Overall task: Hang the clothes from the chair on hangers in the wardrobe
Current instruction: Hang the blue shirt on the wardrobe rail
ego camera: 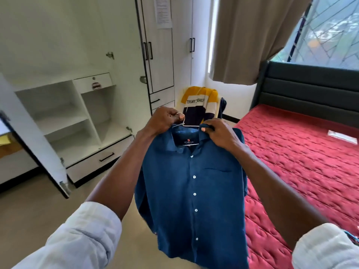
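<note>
Head view. A blue button shirt (191, 191) is hanging at the centre of the frame, held up in front of the person. The left hand (162, 121) is gripping the hook of a thin wire hanger (180, 121) at the shirt's collar, fingers curled tight round it. The right hand (219, 133) is pinching the collar edge between thumb and fingers, its grip closed on the cloth. Both forearms are showing rolled white sleeves (81, 235) at the lower corners.

At the left of the frame the wardrobe (81, 105) is standing open, its white shelves and a lower drawer showing, with the open door (35, 144) jutting toward the camera. Further closed wardrobe doors are occupying the upper centre, a paper sheet (163, 12) fixed to one.

Behind the shirt, at mid-frame, a chair is carrying a yellow, white and dark striped top (198, 103); the chair itself is mostly hidden. A bed (303, 162) with a red quilted cover and a dark headboard is filling the right side. A beige curtain (252, 35) and a window are sitting at the upper right. The floor (38, 206) is pale.
</note>
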